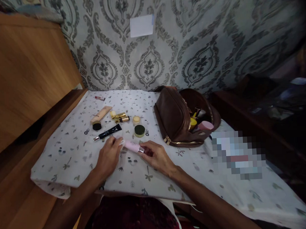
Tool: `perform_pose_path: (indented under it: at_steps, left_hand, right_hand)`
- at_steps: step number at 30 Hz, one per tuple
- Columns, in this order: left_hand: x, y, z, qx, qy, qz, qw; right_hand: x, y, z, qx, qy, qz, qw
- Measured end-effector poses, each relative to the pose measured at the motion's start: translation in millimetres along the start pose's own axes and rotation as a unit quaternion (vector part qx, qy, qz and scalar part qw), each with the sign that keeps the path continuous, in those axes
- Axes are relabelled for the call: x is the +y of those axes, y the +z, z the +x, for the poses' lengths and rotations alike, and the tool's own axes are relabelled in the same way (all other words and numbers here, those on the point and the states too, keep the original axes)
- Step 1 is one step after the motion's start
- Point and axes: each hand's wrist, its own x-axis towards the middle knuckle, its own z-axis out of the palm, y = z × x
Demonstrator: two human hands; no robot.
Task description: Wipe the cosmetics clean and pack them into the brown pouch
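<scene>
Between my two hands lies a pale pink cosmetic tube [131, 145] with a silver band, held low over the cloth. My left hand [109, 157] is closed at the tube's far-left end, where a small white bit shows by the fingertips; whether it is tissue or the tube's end I cannot tell. My right hand [157, 156] grips the silver-banded end, its fingers partly hiding it. Just beyond them are a black tube [109, 131] with a silver tip and a round jar with a dark lid [140, 130].
An open brown cosmetic bag [172, 113] with items inside stands at the right. Gold lipstick tubes [119, 116], a small cream-topped jar [136, 119], a dark round lid [96, 125] and a beige flat packet [101, 113] lie farther back. A wooden cabinet [29, 66] borders the left.
</scene>
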Motion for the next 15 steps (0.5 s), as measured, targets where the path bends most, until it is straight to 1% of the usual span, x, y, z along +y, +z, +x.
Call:
perform_pose_path:
  at_steps: [3,5,6,8,11,13,15]
  left_hand:
    - [29.2,11.0,-8.5,-0.007,0.062,-0.028,0.998]
    - [39.6,16.6,-12.3,-0.007,0.093,-0.025,0.995]
    - [40.3,17.9,-12.5,-0.002,0.100,-0.022,0.995]
    - [32.7,16.8,-8.5,0.012,0.090,-0.018,0.996]
    - [7.1,8.3,6.2,0.032,0.039,-0.020,0.999]
    - [-9.3,2.5,17.0,0.051,0.008,-0.037,0.998]
    - [-18.1,-0.1,24.2,0.073,-0.010,-0.073,0.995]
  right_hand:
    - [-0.8,2.8,0.5,-0.003,0.029,0.039,0.999]
    - [0.2,4.8,0.4,-0.009,0.051,0.073,0.996]
    - [1.0,5.5,0.4,-0.010,0.066,0.094,0.993]
    - [2.3,6.0,0.8,-0.013,0.102,0.146,0.984]
    - [1.7,3.5,3.6,-0.035,0.158,0.225,0.961]
    - [0.2,0.8,6.2,-0.055,0.181,0.263,0.946]
    - [-1.0,-1.1,8.4,-0.064,0.197,0.306,0.929]
